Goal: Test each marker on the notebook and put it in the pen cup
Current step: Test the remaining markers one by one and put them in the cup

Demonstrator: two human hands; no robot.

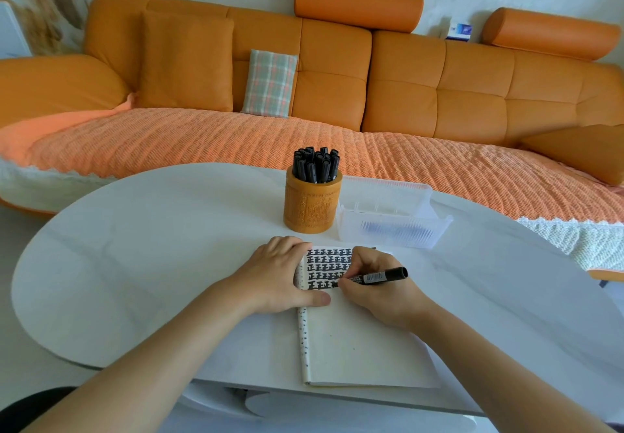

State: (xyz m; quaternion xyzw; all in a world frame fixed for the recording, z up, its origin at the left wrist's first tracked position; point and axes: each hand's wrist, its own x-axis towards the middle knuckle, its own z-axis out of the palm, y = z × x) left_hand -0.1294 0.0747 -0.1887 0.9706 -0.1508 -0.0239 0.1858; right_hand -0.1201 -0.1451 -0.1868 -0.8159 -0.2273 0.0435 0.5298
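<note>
An open notebook [358, 345] lies on the white table near its front edge, its top covered with rows of black marks. My left hand [280, 274] presses flat on the notebook's upper left corner. My right hand [374, 284] grips a black marker [378, 276] with its tip touching the page at the end of the lowest row of marks. Behind the notebook stands an orange carved pen cup [312, 206] holding several black markers [315, 162] upright.
A clear plastic tray [393, 220] sits right of the cup, behind the notebook. The white oval table [135, 264] stretches left. An orange sofa [405, 95] with cushions lies beyond the table's far edge.
</note>
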